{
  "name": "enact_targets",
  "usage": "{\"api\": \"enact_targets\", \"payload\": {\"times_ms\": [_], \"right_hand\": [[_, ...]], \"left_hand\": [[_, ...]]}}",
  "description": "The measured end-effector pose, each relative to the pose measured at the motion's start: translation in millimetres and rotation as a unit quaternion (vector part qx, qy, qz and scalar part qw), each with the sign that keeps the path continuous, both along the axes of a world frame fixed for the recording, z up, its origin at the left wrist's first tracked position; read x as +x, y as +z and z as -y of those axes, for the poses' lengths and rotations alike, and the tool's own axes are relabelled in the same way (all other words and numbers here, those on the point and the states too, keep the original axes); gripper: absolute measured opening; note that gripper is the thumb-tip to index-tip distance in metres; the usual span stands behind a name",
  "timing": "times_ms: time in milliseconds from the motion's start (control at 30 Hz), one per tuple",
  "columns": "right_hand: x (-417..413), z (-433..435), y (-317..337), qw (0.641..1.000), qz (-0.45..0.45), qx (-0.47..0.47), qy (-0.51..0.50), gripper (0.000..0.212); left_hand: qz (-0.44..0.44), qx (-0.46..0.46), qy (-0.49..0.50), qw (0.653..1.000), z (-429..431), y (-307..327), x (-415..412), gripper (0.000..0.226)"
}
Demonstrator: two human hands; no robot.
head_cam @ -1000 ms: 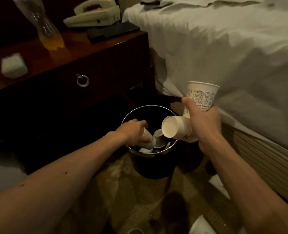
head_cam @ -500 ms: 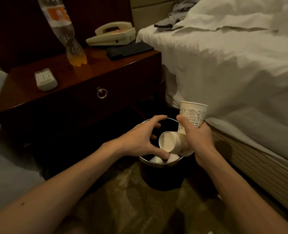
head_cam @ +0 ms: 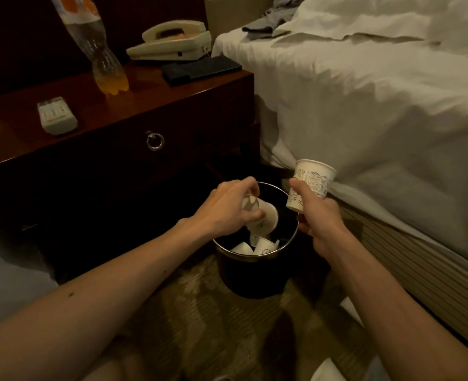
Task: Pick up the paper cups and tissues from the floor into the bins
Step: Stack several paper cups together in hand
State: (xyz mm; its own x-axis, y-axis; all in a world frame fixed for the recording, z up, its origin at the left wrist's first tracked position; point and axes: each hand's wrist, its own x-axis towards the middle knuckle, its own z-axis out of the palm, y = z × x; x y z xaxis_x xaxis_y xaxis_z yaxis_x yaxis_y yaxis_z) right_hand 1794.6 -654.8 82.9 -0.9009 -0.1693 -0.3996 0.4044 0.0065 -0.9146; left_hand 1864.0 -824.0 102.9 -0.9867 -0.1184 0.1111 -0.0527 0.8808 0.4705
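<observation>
A round black bin (head_cam: pixel 255 276) with a metal rim stands on the carpet between the nightstand and the bed. Several white paper cups (head_cam: pixel 264 246) lie inside it. My left hand (head_cam: pixel 227 209) hovers over the bin's mouth and grips a white paper cup (head_cam: pixel 266 221) lying on its side. To the right of the bin, my right hand (head_cam: pixel 316 215) holds a printed paper cup (head_cam: pixel 309 185) upright, just above the rim.
A dark wooden nightstand (head_cam: pixel 172 116) at the left carries a phone (head_cam: pixel 172 42), a bottle (head_cam: pixel 101 56), a remote (head_cam: pixel 57 115) and a black folder (head_cam: pixel 200 68). The white bed (head_cam: pixel 378 111) fills the right. White litter (head_cam: pixel 326 371) lies on the carpet at the bottom right.
My left hand has taken the sideways cup out of my right hand and holds it over the bin. My right hand now keeps only the printed cup.
</observation>
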Motion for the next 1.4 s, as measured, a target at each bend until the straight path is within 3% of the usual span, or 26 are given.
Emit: {"api": "enact_targets", "payload": {"times_ms": [167,367,433,500,600,700,800,900,1033,1233,1400], "right_hand": [[3.8,-5.0,-6.8,0.996,-0.002,0.038,0.077,0.05],[7.2,-12.1,-16.3,0.991,-0.009,0.092,0.093,0.087],[8.8,-14.3,-17.1,0.987,-0.031,0.114,0.108,0.083],[9.3,-12.6,-17.8,0.978,-0.057,0.142,0.145,0.075],[7.1,-8.8,-18.9,0.959,-0.116,0.172,0.194,0.061],[2.8,-4.2,-20.0,0.945,-0.169,0.178,0.218,0.055],[-1.9,2.8,-26.6,0.913,-0.235,0.239,0.231,0.054],[-3.3,10.1,-37.1,0.867,-0.26,0.311,0.291,0.052],[-2.3,12.1,-53.7,0.77,-0.254,0.438,0.388,0.047],[4.8,15.1,-65.2,0.765,-0.195,0.402,0.463,0.036],[16.0,17.6,-44.1,0.77,-0.213,0.378,0.468,0.041]], "left_hand": [[0.126,-0.061,-0.026,0.99,3.8,-36.1,-5.8,0.041],[0.209,-0.069,-0.035,0.975,5.6,-62.2,2.7,0.049],[0.184,-0.007,-0.019,0.983,8.3,-59.1,3.0,0.047],[0.114,0.125,0.033,0.985,8.1,-46.0,0.8,0.043],[0.029,0.287,0.084,0.954,0.0,-22.8,-7.4,0.037],[-0.014,0.19,0.063,0.98,-8.1,-17.7,-10.1,0.024],[0.003,0.087,0.049,0.995,-9.0,-26.6,-9.2,0.024],[0.047,0.055,0.054,0.996,-5.8,-34.4,-9.5,0.024],[0.098,-0.024,0.048,0.994,-6.6,-48.7,-8.3,0.024],[0.187,-0.059,0.004,0.981,-4.1,-61.5,-0.2,0.024],[0.182,-0.094,0.061,0.977,8.2,-42.7,-1.1,0.023]]}}
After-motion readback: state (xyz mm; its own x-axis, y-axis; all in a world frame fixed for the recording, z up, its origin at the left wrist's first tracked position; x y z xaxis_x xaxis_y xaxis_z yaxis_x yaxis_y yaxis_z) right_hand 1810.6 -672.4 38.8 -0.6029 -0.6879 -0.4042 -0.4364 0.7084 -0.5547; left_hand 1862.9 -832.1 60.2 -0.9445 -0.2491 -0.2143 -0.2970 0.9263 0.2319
